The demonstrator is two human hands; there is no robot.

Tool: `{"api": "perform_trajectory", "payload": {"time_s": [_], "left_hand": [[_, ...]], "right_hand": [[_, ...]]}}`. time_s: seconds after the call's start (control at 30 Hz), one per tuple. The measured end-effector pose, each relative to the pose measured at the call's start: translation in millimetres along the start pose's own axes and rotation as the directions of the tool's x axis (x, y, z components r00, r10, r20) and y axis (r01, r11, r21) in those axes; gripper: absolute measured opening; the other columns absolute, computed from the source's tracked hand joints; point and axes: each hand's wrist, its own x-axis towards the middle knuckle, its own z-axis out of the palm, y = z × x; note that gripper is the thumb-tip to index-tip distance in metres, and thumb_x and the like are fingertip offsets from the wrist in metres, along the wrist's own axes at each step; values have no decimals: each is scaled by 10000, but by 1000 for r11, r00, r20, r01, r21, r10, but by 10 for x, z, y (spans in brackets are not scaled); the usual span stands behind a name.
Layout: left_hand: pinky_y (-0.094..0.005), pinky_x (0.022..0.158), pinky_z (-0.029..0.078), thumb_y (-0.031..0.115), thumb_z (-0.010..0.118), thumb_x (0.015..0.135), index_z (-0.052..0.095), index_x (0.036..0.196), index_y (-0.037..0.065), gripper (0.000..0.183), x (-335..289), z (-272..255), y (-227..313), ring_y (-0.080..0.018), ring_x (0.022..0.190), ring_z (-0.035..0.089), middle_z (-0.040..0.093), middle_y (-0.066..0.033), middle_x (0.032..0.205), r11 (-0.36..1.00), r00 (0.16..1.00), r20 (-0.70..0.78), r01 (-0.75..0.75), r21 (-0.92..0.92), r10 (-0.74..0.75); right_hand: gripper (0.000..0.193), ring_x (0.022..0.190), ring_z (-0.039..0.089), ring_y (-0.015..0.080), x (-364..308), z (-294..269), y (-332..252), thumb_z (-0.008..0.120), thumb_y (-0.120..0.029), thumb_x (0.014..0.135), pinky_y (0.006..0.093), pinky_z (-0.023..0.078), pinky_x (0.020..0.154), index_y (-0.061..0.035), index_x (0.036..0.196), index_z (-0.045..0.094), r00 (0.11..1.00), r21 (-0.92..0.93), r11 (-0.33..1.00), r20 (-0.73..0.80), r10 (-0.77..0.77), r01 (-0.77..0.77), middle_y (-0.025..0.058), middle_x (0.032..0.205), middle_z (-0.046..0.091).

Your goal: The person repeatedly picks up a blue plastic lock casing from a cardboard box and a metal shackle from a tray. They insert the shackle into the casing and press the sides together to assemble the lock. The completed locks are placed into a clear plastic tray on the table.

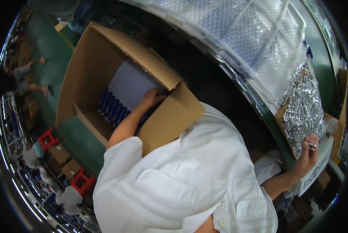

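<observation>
Pinch the metal piece (312, 146) securely with the right hand (308, 152), clamped on it by the silver heap (304, 105) at right, and rest the left hand (152, 97), cannot tell whether gripping, gently near blue parts (113, 106) in the left box (172, 118).

I am using two bare hands (153, 97) and I am counting one big, deep brown cardboard box (89, 68), two red plastic stools (80, 181), one shiny silver heap (304, 105).

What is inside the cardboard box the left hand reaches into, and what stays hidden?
A pale sheet, a row of blue pieces and the left hand show. Anything beneath the sheet or behind the near cardboard panel is covered.
</observation>
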Motion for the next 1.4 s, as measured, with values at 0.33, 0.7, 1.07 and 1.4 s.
{"api": "perform_trajectory", "payload": {"time_s": [0.33,0.7,1.07,1.4], "left_hand": [[-363,762,558,296,789,953,715,1128,-3,354,-113,-385,-844,-206,834,680,720,-57,943,766,876,-314,92,-636,-367],[-524,987,518,222,763,885,702,1221,67,374,435,-507,-769,-435,1149,652,720,-204,1195,934,802,-523,-115,339,288],[-418,963,523,353,727,1008,654,1307,39,440,106,-747,-802,-225,1206,636,678,-134,1305,730,905,-240,105,-676,-352],[-301,677,507,414,387,1112,571,1417,111,467,-1664,-1742,1400,-157,851,629,667,-31,1093,178,790,-580,-553,-814,-199]], "right_hand": [[333,1037,608,181,-467,73,6,503,-94,1112,310,500,923,92,1343,655,993,69,991,53,108,-112,130,1230,631],[317,895,671,129,-615,376,-52,662,28,966,264,541,820,79,1275,710,958,293,928,-96,268,-230,99,1077,722],[259,840,706,162,-563,456,47,684,17,987,286,568,785,87,1236,685,953,814,551,10,301,-182,156,976,768],[72,839,683,91,-827,456,363,759,-22,943,240,536,781,0,1007,735,937,427,901,-279,208,-73,25,918,720]]}}
